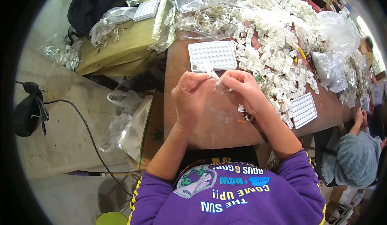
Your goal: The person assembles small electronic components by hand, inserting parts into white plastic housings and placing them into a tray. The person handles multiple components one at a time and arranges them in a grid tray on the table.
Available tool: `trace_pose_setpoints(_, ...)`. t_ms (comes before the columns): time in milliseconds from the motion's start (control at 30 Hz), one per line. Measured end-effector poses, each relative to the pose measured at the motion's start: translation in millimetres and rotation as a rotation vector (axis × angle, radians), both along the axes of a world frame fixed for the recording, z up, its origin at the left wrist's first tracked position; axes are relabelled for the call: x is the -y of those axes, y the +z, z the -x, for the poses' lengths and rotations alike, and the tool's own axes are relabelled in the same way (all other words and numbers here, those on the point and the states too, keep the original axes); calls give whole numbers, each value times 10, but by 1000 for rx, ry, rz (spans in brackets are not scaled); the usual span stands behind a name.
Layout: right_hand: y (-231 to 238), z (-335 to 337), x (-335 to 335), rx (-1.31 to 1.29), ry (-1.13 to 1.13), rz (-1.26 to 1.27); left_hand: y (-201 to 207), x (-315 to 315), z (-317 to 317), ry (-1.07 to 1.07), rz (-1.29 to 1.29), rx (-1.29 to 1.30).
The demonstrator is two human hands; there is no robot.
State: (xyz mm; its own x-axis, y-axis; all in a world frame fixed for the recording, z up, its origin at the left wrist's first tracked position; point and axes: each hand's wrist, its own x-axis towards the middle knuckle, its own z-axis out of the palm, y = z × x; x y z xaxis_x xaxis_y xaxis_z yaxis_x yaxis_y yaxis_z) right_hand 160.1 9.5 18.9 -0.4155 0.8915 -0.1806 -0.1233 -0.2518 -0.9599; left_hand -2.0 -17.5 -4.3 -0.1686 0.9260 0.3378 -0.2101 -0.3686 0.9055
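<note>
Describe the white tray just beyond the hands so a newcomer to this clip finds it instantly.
Over the brown table, find the left hand and right hand, close together. Just beyond them lies a white rectangular tray patterned in rows, left of the heap of small white pieces. Unlike the similar tray farther right, it sits directly ahead of the hands.

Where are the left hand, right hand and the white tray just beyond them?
Left hand (190, 94): head view, its middle.
Right hand (245, 88): head view, its middle.
White tray (211, 44): head view, far rim.

The piled blocks (267, 59) look plastic (smooth, glossy).
</note>
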Motion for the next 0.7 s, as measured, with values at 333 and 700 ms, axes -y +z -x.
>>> trace_pose_setpoints(333,94,-12,98,372,6,-441,-55,-5,-33,140,4,-58)
trace_pose_setpoints(700,52,40,121,616,-176,-889,-99,-11,-35,168,-95,-250)
